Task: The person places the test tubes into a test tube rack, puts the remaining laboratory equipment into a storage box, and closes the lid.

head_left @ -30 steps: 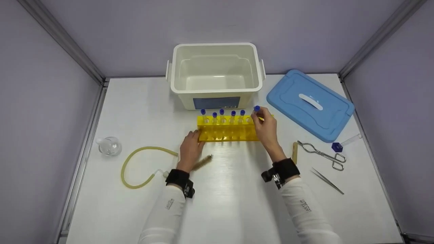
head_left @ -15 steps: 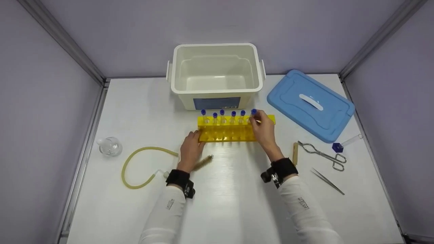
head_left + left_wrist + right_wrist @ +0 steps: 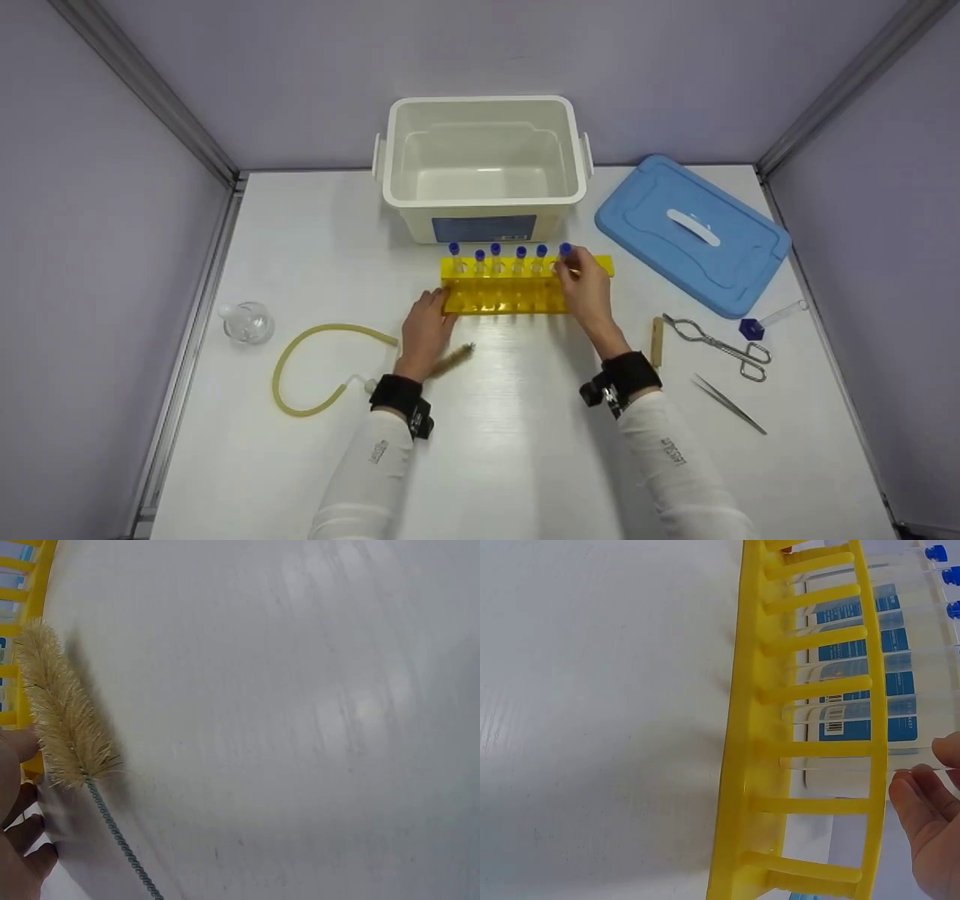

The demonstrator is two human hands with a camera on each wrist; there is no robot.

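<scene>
Mid-frame, and our right hand (image 3: pixel 589 291) pinches a blue-capped test tube (image 3: pixel 565 249), our left hand (image 3: pixel 425 331) gripping the yellow test-tube rack (image 3: pixel 505 292)!

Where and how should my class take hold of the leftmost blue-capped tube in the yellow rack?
Probably best pinched just below its blue cap, from above and the left: the tube stands cap-up, that part projects above the yellow rack, the lower part sits inside it, and the next tube is close on its right.
</scene>
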